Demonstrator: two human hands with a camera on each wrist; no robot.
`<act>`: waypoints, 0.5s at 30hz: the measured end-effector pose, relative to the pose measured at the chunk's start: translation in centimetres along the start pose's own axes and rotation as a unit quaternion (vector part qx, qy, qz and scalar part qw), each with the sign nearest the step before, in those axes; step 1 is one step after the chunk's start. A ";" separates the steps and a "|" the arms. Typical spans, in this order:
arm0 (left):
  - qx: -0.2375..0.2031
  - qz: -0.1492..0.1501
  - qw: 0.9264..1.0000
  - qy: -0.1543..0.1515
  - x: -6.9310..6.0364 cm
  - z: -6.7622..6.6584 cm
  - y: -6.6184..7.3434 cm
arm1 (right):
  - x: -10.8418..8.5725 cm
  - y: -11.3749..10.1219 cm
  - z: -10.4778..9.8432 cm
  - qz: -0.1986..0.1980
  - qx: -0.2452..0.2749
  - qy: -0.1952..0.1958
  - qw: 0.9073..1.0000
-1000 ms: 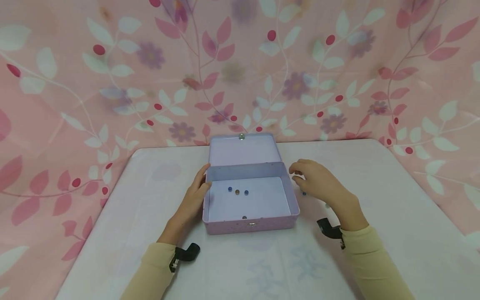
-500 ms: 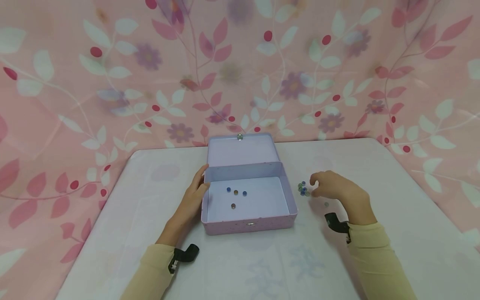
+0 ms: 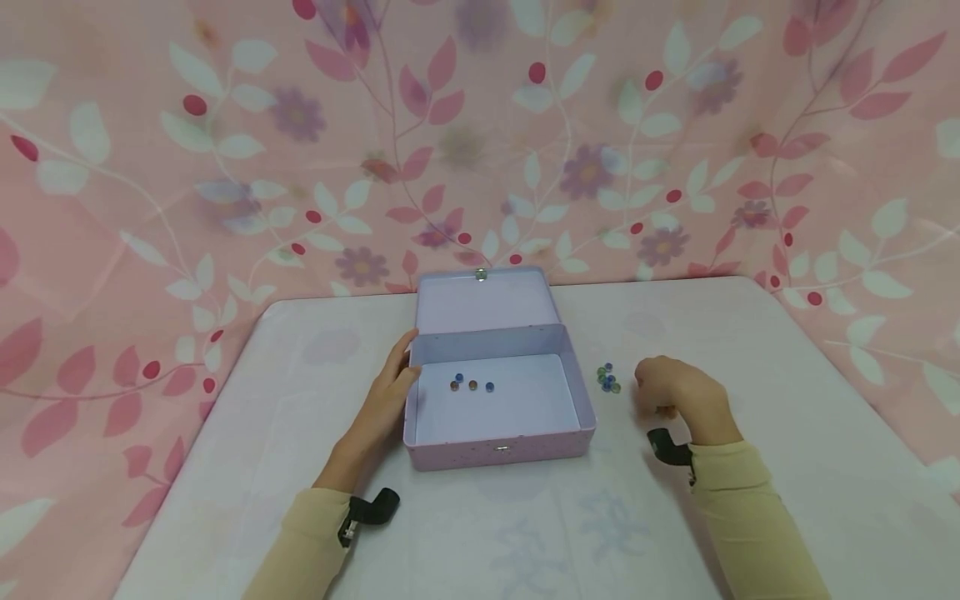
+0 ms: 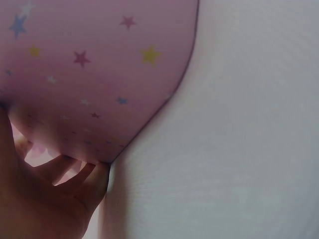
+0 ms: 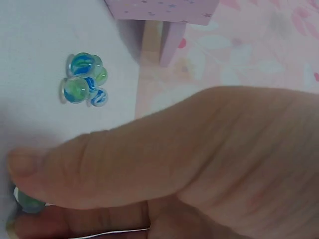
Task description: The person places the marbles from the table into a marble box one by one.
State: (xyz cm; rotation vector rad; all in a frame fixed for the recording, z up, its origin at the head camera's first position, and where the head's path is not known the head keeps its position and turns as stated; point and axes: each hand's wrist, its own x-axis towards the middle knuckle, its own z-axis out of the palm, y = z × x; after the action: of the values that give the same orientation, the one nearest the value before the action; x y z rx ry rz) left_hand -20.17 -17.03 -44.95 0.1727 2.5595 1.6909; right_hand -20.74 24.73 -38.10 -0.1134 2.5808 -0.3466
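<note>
A pink star-patterned tin box (image 3: 498, 454) stands with its lid swung back, and several blue and brown marbles (image 3: 472, 385) lie on its floor toward the left. My left hand (image 3: 386, 396) grips the box's left side, thumb at the rim; in the left wrist view its fingers (image 4: 94, 186) lie against the outer wall. To the right of the box, my right hand (image 3: 678, 396) is low over the table. It pinches a greenish marble (image 5: 29, 203) between thumb and finger, seen in the right wrist view. Next to it rests a cluster of blue and green marbles (image 5: 82, 79).
A white cloth (image 3: 525, 533) covers the table. The raised lid (image 3: 486, 302) leans toward the back edge, close to a pink floral curtain (image 3: 465, 150). Each wrist wears a black camera mount (image 3: 375, 507).
My right hand has moved from beside the box's right rim to the lone marble and pinches it. Inside the box, a brown marble rolled back from the front wall to the others. My left hand stays put.
</note>
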 end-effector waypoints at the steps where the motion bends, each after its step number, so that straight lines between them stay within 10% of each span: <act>1: -0.001 -0.002 1.000 0.001 0.0 0.0 0.0 | 0.1 0.0 0.0 -0.001 0.001 0.001 1.000; 15: -0.005 -0.008 1.000 -0.007 -0.4 -0.2 1.0 | 1.0 0.3 0.0 -0.043 -0.008 -0.005 0.999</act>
State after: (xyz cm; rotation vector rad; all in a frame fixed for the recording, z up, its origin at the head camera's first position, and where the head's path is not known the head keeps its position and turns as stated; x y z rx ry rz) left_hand -19.77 -16.87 -43.95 0.1623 2.5338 1.6908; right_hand -21.63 24.84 -38.65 -0.2335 2.5745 -0.3552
